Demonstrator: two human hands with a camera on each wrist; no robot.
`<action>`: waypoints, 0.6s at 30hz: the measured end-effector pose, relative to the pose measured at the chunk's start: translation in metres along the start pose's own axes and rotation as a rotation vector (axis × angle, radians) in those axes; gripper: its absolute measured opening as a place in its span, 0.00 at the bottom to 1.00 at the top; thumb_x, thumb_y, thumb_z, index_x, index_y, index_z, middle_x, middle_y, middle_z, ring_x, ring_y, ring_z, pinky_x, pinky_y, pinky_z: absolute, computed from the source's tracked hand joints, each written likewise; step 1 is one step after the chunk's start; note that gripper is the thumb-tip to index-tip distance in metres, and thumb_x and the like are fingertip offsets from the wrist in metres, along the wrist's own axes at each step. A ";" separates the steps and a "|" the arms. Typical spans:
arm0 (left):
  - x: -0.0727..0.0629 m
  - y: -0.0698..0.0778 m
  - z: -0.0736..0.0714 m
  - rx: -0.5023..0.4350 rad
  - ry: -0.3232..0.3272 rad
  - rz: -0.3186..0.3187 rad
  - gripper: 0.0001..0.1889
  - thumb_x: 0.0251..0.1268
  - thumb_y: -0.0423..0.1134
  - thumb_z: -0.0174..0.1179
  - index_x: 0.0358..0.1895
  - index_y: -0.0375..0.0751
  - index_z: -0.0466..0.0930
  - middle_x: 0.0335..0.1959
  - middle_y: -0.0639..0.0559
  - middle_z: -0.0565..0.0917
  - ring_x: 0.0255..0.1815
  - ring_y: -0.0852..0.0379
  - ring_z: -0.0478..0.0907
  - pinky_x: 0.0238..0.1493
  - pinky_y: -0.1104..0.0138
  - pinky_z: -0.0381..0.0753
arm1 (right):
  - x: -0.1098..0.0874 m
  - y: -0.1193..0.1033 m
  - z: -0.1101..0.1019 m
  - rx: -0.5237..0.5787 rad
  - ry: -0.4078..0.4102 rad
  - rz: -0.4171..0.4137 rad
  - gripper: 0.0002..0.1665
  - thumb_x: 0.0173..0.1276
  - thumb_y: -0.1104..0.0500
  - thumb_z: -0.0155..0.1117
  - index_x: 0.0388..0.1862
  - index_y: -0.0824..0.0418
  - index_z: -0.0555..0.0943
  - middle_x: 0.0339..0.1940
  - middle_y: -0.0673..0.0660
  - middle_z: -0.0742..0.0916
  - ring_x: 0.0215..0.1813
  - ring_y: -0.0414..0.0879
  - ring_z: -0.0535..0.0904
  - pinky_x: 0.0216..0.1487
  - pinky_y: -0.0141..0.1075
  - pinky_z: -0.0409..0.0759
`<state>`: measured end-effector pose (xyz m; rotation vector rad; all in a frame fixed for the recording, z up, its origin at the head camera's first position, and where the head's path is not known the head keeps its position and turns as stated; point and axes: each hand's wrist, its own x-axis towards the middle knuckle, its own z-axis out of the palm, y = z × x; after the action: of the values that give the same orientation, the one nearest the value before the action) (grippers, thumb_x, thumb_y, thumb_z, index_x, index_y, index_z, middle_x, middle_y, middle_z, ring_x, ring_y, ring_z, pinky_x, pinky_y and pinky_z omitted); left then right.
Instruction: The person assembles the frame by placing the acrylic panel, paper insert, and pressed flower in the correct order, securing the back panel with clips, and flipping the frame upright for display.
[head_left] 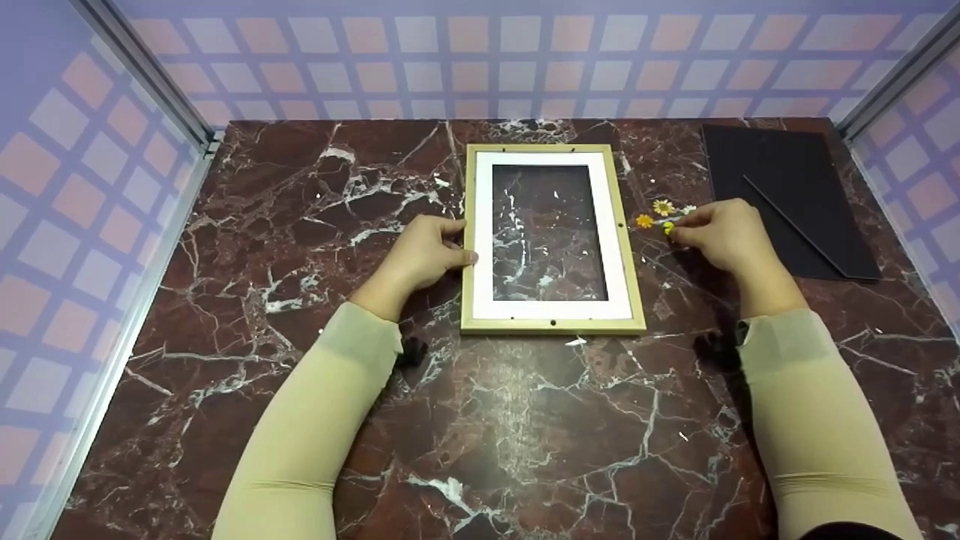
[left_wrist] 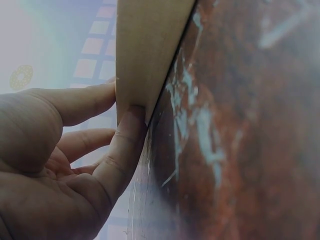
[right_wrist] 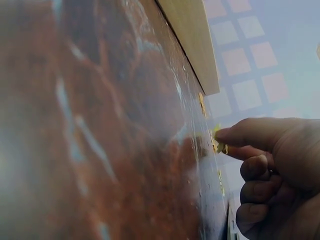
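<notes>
A gold picture frame [head_left: 553,325] with a white mat [head_left: 484,232] lies flat on the marbled table, and the tabletop shows through its window. My left hand [head_left: 424,251] holds the frame's left edge; in the left wrist view its fingers [left_wrist: 127,132] touch the frame's pale side [left_wrist: 150,45]. To the right of the frame, my right hand [head_left: 724,232] pinches a small yellow flower [head_left: 668,227] between thumb and forefinger, low over the table. Beside it lie an orange flower [head_left: 643,222], a daisy with a yellow centre [head_left: 662,208] and a white flower [head_left: 689,211], partly hidden by the hand.
A black board [head_left: 795,187] with a thin diagonal strip across it lies at the back right, partly behind my right hand. Tiled-pattern walls [head_left: 517,60] close in the table at the back and on both sides. Small white bits lie on the tabletop [head_left: 525,420].
</notes>
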<state>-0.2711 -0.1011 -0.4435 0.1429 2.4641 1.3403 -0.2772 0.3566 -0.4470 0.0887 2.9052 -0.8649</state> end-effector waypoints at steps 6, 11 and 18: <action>-0.001 0.001 0.000 -0.005 -0.001 -0.002 0.37 0.72 0.33 0.77 0.82 0.33 0.74 0.57 0.36 0.94 0.47 0.54 0.90 0.45 0.70 0.90 | -0.002 -0.003 -0.001 0.018 0.031 -0.012 0.21 0.80 0.49 0.75 0.57 0.64 0.95 0.54 0.69 0.95 0.49 0.58 0.88 0.43 0.39 0.82; -0.001 0.002 0.000 -0.001 -0.002 -0.004 0.37 0.73 0.33 0.77 0.82 0.33 0.74 0.57 0.36 0.95 0.48 0.53 0.92 0.46 0.69 0.90 | -0.005 -0.011 -0.003 0.030 0.066 -0.040 0.19 0.78 0.48 0.77 0.55 0.62 0.96 0.46 0.63 0.96 0.38 0.46 0.80 0.33 0.32 0.75; -0.002 0.003 0.000 0.010 -0.001 -0.007 0.37 0.73 0.34 0.77 0.82 0.34 0.75 0.57 0.36 0.95 0.51 0.50 0.92 0.50 0.66 0.91 | -0.016 -0.035 -0.003 0.087 0.085 -0.092 0.17 0.75 0.52 0.79 0.53 0.62 0.96 0.31 0.45 0.87 0.32 0.43 0.76 0.28 0.31 0.72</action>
<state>-0.2693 -0.1001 -0.4405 0.1374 2.4680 1.3252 -0.2649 0.3292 -0.4235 -0.0007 2.9699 -1.0265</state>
